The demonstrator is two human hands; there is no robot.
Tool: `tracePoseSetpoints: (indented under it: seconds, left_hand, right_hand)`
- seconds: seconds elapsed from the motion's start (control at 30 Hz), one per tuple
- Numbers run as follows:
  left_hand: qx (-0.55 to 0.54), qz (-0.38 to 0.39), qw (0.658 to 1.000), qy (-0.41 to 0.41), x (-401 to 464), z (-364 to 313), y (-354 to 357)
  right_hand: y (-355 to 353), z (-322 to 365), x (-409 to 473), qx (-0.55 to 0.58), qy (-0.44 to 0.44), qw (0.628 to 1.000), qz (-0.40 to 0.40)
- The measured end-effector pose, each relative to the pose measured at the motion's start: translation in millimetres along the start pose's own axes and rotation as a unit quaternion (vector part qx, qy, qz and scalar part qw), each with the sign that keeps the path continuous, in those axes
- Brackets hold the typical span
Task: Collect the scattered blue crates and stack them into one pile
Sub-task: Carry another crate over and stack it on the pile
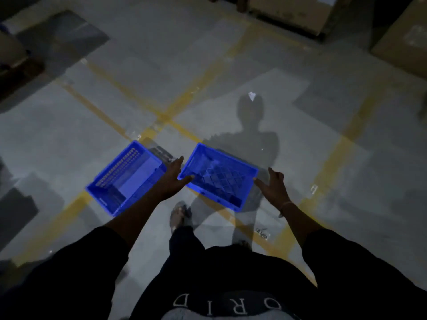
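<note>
**Two blue crates on the floor, both hands reaching for the right one**

Head view: two blue crates sit upright and open-topped on a grey concrete floor (69, 139) marked with worn yellow lines (97, 109). The left crate (126, 179) lies over a yellow line, its long axis running diagonally away from the person; one inner wall shows a grid of small perforations. The right crate (218, 177) sits just beside it, apart by a narrow gap, also turned at an angle, and its base shows a diamond lattice. It rests across another yellow line.

The left hand (174, 179) is stretched into the gap between the crates, fingers straight and spread, with the thumb lying over the near left corner of the right crate's rim. The forearm passes over the near corner of the left crate. The right hand (273, 187) is spread as well, fingers relaxed and pointing forward, its thumb at the right corner of the same crate; whether it actually touches the rim cannot be told in the dim light. A thin band circles the right wrist.

Both arms wear dark short sleeves. One foot (178, 215) is set on the floor just behind the crates. The person's shadow (251, 132) falls forward beyond the right crate, and a scrap of white paper (251, 96) lies at its head. Cardboard boxes (293, 12) stand along the far edge of the floor.
</note>
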State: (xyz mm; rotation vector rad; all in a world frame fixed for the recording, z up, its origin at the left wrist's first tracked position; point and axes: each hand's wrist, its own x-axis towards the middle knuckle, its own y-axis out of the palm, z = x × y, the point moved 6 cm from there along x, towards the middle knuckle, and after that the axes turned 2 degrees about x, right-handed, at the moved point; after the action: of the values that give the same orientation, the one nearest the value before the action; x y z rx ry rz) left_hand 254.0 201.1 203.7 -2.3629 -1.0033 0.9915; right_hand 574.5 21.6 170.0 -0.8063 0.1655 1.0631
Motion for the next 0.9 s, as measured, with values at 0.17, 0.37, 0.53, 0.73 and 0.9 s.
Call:
tracePoseSetpoints:
  seconds: [0.17,0.37,0.53,0.73,0.9]
  left_hand:
    - [0.036,0.077,0.995,0.043,104.9,22.9,-47.3]
    - [0.081,0.162,0.982,0.057,194.0,64.7,-59.8]
    - [0.093,0.180,0.979,0.033,270.3,129.4,-22.4]
    - [0.171,0.206,0.963,0.035,369.9,223.1,57.4]
    - [0.236,0.194,0.951,0.052,447.5,304.1,118.1]
  right_hand:
    - [26.9,12.9,47.4,0.016,0.047,0.996,-0.071]
    - [80.6,7.3,93.2,0.030,0.104,0.987,-0.116]
    - [139.2,-46.2,154.8,0.049,0.164,0.978,-0.121]
    - [215.5,-149.7,241.6,0.047,0.203,0.967,-0.145]
    - [261.1,-236.2,304.0,0.017,0.226,0.963,-0.149]
